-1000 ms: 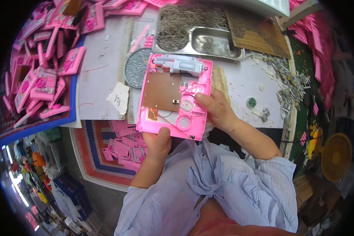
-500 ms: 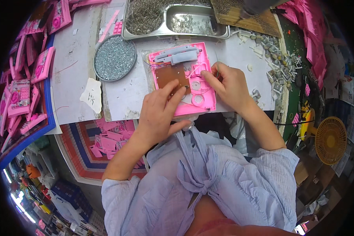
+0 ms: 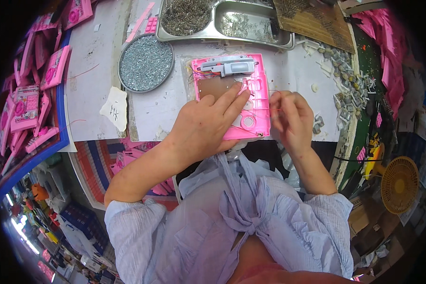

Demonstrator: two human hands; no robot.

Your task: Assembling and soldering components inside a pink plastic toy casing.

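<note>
A pink plastic toy housing (image 3: 263, 102) lies with its inside up in front of me. It holds a grey plastic mechanism (image 3: 236, 66) along its far edge, a brown circuit board (image 3: 210, 86) and a round ring seat (image 3: 247, 123). My left hand (image 3: 199, 120) reaches across the board, index and middle fingers stretched out and pressed down near its right edge; the thumb is at the housing's near edge. Just right of the housing, my right hand (image 3: 293, 113) pinches a thin red wire (image 3: 275, 109) that runs out over the housing's side wall.
Left of the housing stands a round dish of small screws (image 3: 146, 64). Beyond is a steel tray (image 3: 217, 36) of small metal parts. Loose small motors (image 3: 343, 85) lie at the right. Pink toy cases (image 3: 23, 113) crowd the left; a yellow fan (image 3: 400, 184) stands lower right.
My left hand has slid right and farther over the board. My right hand has drawn back from inside the housing to beyond its right side, pulling a red wire out.
</note>
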